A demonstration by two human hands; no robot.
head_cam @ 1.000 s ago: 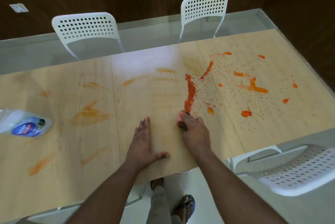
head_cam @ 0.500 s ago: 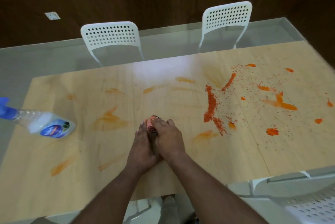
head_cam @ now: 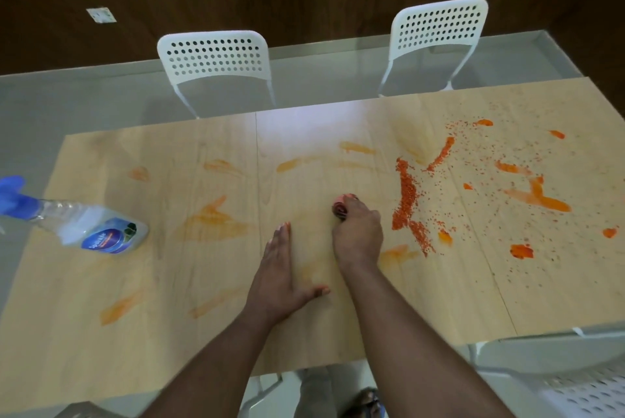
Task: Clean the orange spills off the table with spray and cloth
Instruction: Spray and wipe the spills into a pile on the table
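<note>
A light wooden table (head_cam: pixel 101 350) carries orange spills: a thick grainy line (head_cam: pixel 407 196) right of centre, bright blobs (head_cam: pixel 541 198) further right, and pale smears (head_cam: pixel 216 220) to the left. My right hand (head_cam: pixel 356 236) is closed around a bunched pinkish cloth (head_cam: pixel 341 206) and presses it on the table just left of the grainy line. Flat on the wood to its left lies my left hand (head_cam: pixel 280 274), fingers spread, holding nothing. A clear spray bottle (head_cam: pixel 91 228) with a blue trigger lies on its side at the far left.
Two white perforated chairs (head_cam: pixel 216 56) (head_cam: pixel 439 29) stand at the far side. Another white chair (head_cam: pixel 581 384) is at the near right corner. A glass surface (head_cam: pixel 321 79) rims the wood. My legs and sandals show below the near edge.
Half a second ago both hands were together on the cloth left of centre. Now the right hand has slid the cloth rightwards towards the grainy line and the left hand lies flat alone.
</note>
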